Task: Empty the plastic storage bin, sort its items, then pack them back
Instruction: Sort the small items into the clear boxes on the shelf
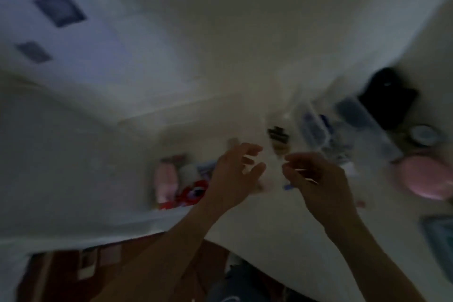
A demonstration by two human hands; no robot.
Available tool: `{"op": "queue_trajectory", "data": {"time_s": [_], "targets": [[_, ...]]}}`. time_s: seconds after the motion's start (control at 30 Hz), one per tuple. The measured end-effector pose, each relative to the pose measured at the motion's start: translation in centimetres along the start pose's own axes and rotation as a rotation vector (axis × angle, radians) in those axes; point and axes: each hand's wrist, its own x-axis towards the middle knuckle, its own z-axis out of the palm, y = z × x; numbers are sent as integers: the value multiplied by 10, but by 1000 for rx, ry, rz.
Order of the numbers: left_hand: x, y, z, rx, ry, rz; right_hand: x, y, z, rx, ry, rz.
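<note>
The bin (316, 127), at 2 o'clock on the table (269, 223), looks light, stiff and slick; best gripped by its rim. Left hand (235, 174) spread; right hand (316, 179) curled, contents unclear.

- The whole head view is dim and underexposed, with a grey, slightly bluish cast.
- The brightest patch is a soft bluish wash on the white wall (137, 61) at upper left; its source is out of view.
- Strong motion blur smears everything, and no edge is sharp.
- The left hand (235, 174) and right hand (316, 179) read as dark, nearly silhouetted shapes against the pale tabletop (269, 223).
- Small items on the tabletop are smudges of colour: a red patch (193, 193), a pink round shape (426, 179), a black mass (389, 95).
- Wide-angle distortion bends the wall and table edges into curves towards the frame borders.
- No glare; shadows are soft and undefined.
</note>
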Motion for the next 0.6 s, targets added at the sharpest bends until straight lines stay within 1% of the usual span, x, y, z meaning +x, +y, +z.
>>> {"op": "queue_trajectory", "data": {"time_s": [0.07,0.13,0.2,0.27,0.33,0.4,0.47,0.53,0.6], "targets": [[-8,-44,-52,207,105,-77,26,-9,60,-127,-160,-61],[-15,-87,-94,503,145,-157,54,-3,121,-283,-313,-76],[-15,-116,-122,615,99,-330,77,5,178,-396,-471,-1],[-6,-144,-136,683,-4,-536,96,20,229,-560,-616,46],[6,-176,-144,641,-90,-668,107,35,266,-736,-708,73],[12,-204,-145,540,-188,-669,112,48,291,-824,-738,114],[13,-221,-144,528,-255,-613,112,57,306,-857,-691,127],[13,-226,-145,565,-226,-545,110,60,313,-878,-658,135],[12,-225,-147,542,-162,-499,108,62,316,-825,-612,165]]}}
